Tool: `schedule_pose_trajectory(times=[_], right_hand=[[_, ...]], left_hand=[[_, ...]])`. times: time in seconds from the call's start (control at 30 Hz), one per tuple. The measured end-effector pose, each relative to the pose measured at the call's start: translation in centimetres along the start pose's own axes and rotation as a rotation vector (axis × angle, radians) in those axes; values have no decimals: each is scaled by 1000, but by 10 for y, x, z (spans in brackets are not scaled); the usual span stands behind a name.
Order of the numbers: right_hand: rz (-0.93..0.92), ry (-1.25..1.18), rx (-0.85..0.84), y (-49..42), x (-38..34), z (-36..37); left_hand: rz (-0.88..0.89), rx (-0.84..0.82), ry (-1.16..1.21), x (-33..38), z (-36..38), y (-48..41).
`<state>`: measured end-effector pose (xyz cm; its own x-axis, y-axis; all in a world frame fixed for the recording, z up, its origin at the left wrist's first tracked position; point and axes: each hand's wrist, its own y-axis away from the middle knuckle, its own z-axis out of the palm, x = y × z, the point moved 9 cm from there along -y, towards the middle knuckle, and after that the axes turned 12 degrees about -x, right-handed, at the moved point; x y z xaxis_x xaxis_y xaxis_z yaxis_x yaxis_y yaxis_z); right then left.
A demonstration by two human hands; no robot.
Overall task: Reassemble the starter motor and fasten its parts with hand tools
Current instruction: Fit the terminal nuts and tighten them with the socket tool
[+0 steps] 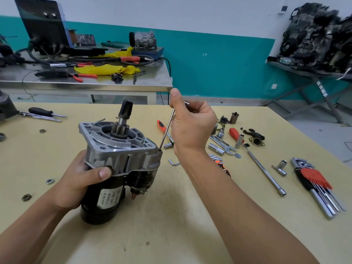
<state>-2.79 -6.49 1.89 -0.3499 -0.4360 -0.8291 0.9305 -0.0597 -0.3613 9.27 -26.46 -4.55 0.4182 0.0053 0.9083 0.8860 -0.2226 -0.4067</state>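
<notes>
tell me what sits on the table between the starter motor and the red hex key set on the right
In the head view, between the starter motor and the hex key set lie a loose hex key, the right forearm, a long extension bar and a socket.

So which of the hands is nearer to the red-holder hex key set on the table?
Right. The right hand is raised above the table holding a hex key, well left of the hex key set. The left hand grips the starter motor, farther left.

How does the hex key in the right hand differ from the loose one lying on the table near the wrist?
The held hex key is long, steeply tilted, its tip at the starter motor housing corner. The loose hex key is short, lies flat, untouched. Both are bare metal L-shapes.
</notes>
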Motion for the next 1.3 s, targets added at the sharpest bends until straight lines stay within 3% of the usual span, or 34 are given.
schedule_pose_trajectory(times=[0.47,0.73,0.8,0.9,1.07,1.2,1.3], right_hand=[[-89,147,91,6,-12,-3],[28,-205,-51,-11,-15,-9],[35,19,-107,-17,-16,-18],[110,543,-335,-4,11,-13],[107,974,-605,18,46,0],[-213,1378,-943,36,41,25],[-669,1265,-1114,72,15,55]], left_hand=[[-2,28,-48,8,4,0],[-32,108,-7,9,2,2],[-70,169,44,8,0,5],[-176,297,159,-1,-5,11],[-392,402,487,-13,10,19],[-426,503,606,-8,4,27],[-420,555,544,6,-8,32]])
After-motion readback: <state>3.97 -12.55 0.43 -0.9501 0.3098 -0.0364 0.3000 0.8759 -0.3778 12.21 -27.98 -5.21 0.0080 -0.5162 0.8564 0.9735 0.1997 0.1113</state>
